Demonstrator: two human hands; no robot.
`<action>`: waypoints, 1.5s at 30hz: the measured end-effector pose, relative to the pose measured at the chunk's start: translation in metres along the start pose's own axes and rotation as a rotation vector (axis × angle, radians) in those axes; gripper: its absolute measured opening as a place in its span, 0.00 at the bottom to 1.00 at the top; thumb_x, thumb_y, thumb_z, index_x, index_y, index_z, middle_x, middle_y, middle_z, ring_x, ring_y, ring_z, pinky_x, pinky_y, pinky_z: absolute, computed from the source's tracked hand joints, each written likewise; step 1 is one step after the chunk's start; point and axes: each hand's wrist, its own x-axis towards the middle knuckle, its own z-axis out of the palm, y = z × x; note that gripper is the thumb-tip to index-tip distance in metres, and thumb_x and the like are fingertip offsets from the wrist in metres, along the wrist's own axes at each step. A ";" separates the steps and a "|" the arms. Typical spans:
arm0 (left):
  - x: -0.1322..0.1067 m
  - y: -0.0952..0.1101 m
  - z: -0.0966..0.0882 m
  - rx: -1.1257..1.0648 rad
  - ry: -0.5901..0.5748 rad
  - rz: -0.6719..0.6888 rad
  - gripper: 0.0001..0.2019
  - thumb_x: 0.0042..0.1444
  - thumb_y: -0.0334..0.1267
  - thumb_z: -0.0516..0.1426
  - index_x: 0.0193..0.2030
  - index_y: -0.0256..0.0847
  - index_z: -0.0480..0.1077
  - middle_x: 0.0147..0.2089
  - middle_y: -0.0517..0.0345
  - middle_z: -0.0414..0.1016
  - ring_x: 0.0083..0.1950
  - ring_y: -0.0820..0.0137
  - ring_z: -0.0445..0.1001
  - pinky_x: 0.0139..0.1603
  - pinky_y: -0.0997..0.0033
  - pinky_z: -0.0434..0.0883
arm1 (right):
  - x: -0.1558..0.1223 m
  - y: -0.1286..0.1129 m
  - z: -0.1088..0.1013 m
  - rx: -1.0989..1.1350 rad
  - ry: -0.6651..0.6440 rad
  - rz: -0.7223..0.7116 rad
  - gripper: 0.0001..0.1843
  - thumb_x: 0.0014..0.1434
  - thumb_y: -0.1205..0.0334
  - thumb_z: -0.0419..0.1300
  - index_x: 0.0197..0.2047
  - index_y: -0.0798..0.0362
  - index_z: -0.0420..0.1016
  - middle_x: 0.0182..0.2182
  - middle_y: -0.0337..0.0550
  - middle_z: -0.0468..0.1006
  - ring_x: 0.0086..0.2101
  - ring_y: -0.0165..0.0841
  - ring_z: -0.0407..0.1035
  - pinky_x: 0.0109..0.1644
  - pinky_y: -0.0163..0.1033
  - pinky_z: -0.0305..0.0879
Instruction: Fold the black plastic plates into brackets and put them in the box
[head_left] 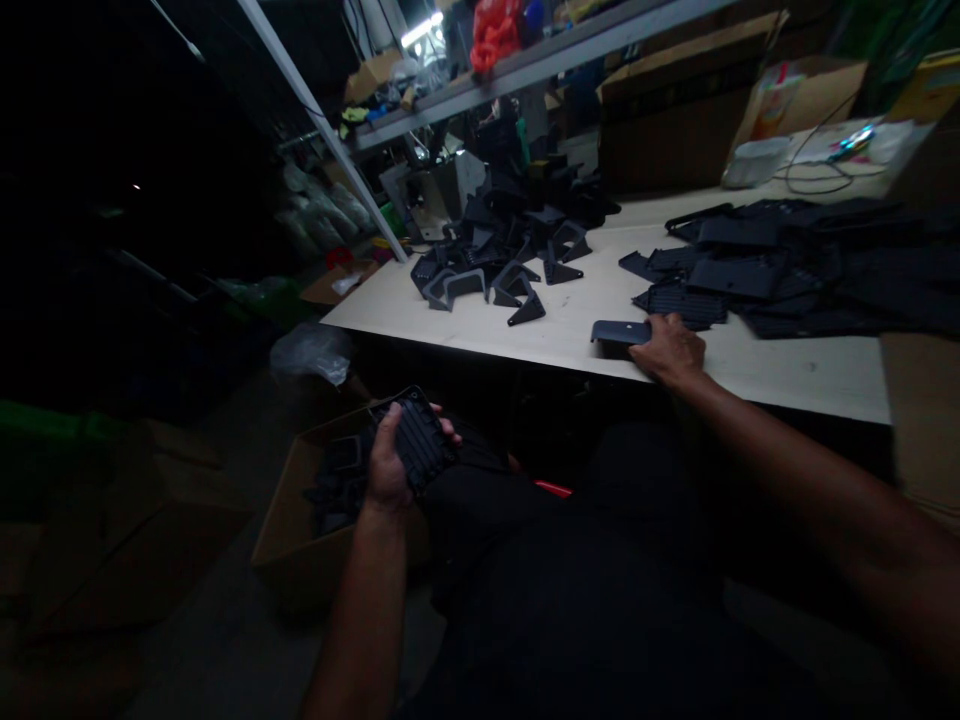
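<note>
My left hand [390,462] is closed around a black ribbed plastic panel [421,440], thumb on its face, above an open cardboard box [289,505]. At the table's front edge my right hand [671,348] grips one end of a dark plastic cover [616,332] with a small hole in it. The cover is close to the tabletop; whether it rests there I cannot tell. Behind the right hand lies a pile of flat black ribbed panels [739,255]. Farther left on the table is a heap of angled black brackets [491,250].
The pale table [555,335] runs across the front. Above it is a metal shelf [540,65] with a slanting post [322,125]. A large carton [679,125] stands at the back. More black parts lie in the box at lower left, near a plastic bag [311,355].
</note>
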 end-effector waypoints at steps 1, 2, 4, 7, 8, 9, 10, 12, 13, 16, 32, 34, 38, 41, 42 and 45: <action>0.003 -0.001 0.001 -0.011 -0.016 -0.007 0.30 0.61 0.63 0.58 0.47 0.32 0.77 0.36 0.44 0.82 0.38 0.55 0.84 0.43 0.56 0.81 | 0.000 0.000 0.000 -0.007 -0.003 0.001 0.34 0.57 0.48 0.60 0.64 0.54 0.73 0.54 0.58 0.72 0.47 0.51 0.73 0.48 0.50 0.68; 0.005 -0.003 0.002 -0.023 -0.032 -0.015 0.30 0.61 0.63 0.58 0.47 0.32 0.77 0.37 0.44 0.83 0.38 0.55 0.84 0.43 0.56 0.81 | 0.001 0.000 0.000 -0.015 -0.008 0.001 0.34 0.57 0.48 0.60 0.64 0.54 0.73 0.55 0.58 0.72 0.48 0.52 0.73 0.48 0.50 0.68; 0.007 -0.006 0.001 -0.047 -0.047 -0.023 0.30 0.61 0.63 0.58 0.47 0.32 0.76 0.37 0.44 0.83 0.38 0.56 0.84 0.42 0.57 0.81 | 0.002 0.000 0.000 -0.027 -0.010 0.005 0.34 0.57 0.48 0.61 0.64 0.54 0.73 0.55 0.58 0.73 0.48 0.52 0.73 0.48 0.50 0.68; 0.009 -0.011 -0.007 -0.076 -0.037 -0.029 0.30 0.61 0.63 0.58 0.47 0.32 0.76 0.36 0.44 0.82 0.37 0.56 0.83 0.40 0.58 0.81 | 0.002 0.001 0.001 -0.019 0.020 0.053 0.34 0.57 0.47 0.62 0.64 0.51 0.73 0.55 0.57 0.74 0.49 0.50 0.72 0.47 0.48 0.66; 0.010 -0.013 -0.010 -0.086 -0.029 -0.034 0.29 0.61 0.63 0.58 0.47 0.33 0.76 0.36 0.45 0.83 0.36 0.56 0.83 0.40 0.58 0.81 | 0.002 0.002 0.001 -0.016 0.031 0.069 0.33 0.57 0.46 0.63 0.64 0.50 0.73 0.55 0.57 0.75 0.49 0.50 0.72 0.47 0.48 0.65; 0.010 -0.016 -0.014 -0.098 -0.021 -0.041 0.29 0.61 0.62 0.58 0.47 0.33 0.76 0.36 0.45 0.83 0.36 0.56 0.83 0.39 0.59 0.81 | 0.001 0.002 0.000 -0.017 0.041 0.080 0.33 0.58 0.45 0.62 0.64 0.49 0.74 0.55 0.57 0.75 0.49 0.49 0.72 0.47 0.47 0.64; 0.011 -0.019 -0.018 -0.111 -0.013 -0.047 0.29 0.61 0.62 0.58 0.47 0.33 0.76 0.36 0.45 0.83 0.36 0.57 0.83 0.39 0.59 0.81 | 0.000 0.002 0.000 -0.023 0.047 0.085 0.32 0.59 0.45 0.62 0.64 0.49 0.74 0.55 0.58 0.75 0.48 0.49 0.72 0.46 0.47 0.64; 0.013 -0.024 -0.025 -0.139 0.009 -0.051 0.28 0.62 0.61 0.58 0.46 0.33 0.76 0.36 0.45 0.83 0.36 0.57 0.83 0.39 0.60 0.81 | -0.003 0.002 -0.002 -0.046 0.060 0.077 0.31 0.61 0.45 0.61 0.64 0.50 0.74 0.55 0.59 0.76 0.48 0.49 0.73 0.45 0.47 0.63; 0.014 -0.027 -0.029 -0.152 0.020 -0.051 0.28 0.62 0.61 0.58 0.46 0.33 0.76 0.36 0.45 0.83 0.36 0.58 0.83 0.40 0.60 0.81 | -0.004 0.002 -0.003 -0.059 0.068 0.072 0.31 0.61 0.46 0.60 0.64 0.50 0.74 0.55 0.59 0.76 0.49 0.49 0.73 0.46 0.47 0.63; 0.020 -0.033 -0.044 -0.172 0.060 -0.060 0.28 0.62 0.62 0.57 0.46 0.33 0.76 0.35 0.46 0.83 0.36 0.58 0.83 0.40 0.59 0.81 | -0.006 0.003 -0.004 -0.100 0.076 0.054 0.30 0.61 0.49 0.60 0.64 0.50 0.73 0.55 0.57 0.77 0.50 0.48 0.73 0.47 0.46 0.64; 0.107 -0.022 -0.106 -0.283 0.295 -0.145 0.28 0.60 0.63 0.58 0.44 0.34 0.76 0.33 0.48 0.81 0.35 0.59 0.82 0.41 0.60 0.79 | -0.014 0.000 -0.005 -0.141 0.016 -0.035 0.34 0.61 0.39 0.52 0.70 0.20 0.56 0.60 0.53 0.72 0.57 0.61 0.71 0.50 0.66 0.69; 0.119 -0.019 -0.105 -0.294 0.288 -0.172 0.28 0.60 0.63 0.58 0.44 0.34 0.76 0.33 0.48 0.81 0.35 0.60 0.82 0.41 0.60 0.79 | -0.014 -0.001 -0.005 -0.122 0.010 -0.037 0.35 0.60 0.39 0.52 0.70 0.13 0.50 0.60 0.51 0.71 0.59 0.61 0.69 0.51 0.68 0.68; 0.137 -0.010 -0.095 -0.308 0.255 -0.196 0.28 0.61 0.63 0.57 0.44 0.34 0.76 0.33 0.49 0.81 0.34 0.60 0.82 0.40 0.61 0.79 | -0.014 -0.002 -0.003 -0.107 -0.001 -0.035 0.39 0.58 0.40 0.53 0.70 0.07 0.44 0.61 0.52 0.69 0.60 0.63 0.67 0.50 0.70 0.66; 0.136 -0.007 -0.084 -0.305 0.147 -0.241 0.29 0.62 0.63 0.57 0.46 0.35 0.76 0.34 0.48 0.82 0.36 0.58 0.82 0.41 0.60 0.78 | -0.013 -0.003 -0.001 -0.108 -0.008 -0.035 0.40 0.59 0.41 0.52 0.71 0.08 0.42 0.60 0.52 0.68 0.57 0.64 0.69 0.48 0.70 0.67; 0.133 -0.008 -0.080 -0.302 0.105 -0.253 0.29 0.62 0.63 0.57 0.47 0.34 0.76 0.35 0.47 0.82 0.36 0.58 0.82 0.41 0.61 0.78 | -0.012 -0.003 -0.001 -0.110 -0.010 -0.034 0.40 0.58 0.41 0.52 0.71 0.08 0.41 0.60 0.52 0.68 0.56 0.65 0.70 0.48 0.69 0.68; 0.116 -0.017 -0.075 -0.307 0.026 -0.300 0.28 0.62 0.63 0.59 0.48 0.35 0.76 0.37 0.47 0.82 0.38 0.58 0.82 0.40 0.62 0.77 | -0.011 -0.003 0.002 -0.111 0.005 -0.016 0.43 0.56 0.42 0.52 0.70 0.05 0.36 0.58 0.50 0.69 0.53 0.65 0.72 0.48 0.70 0.68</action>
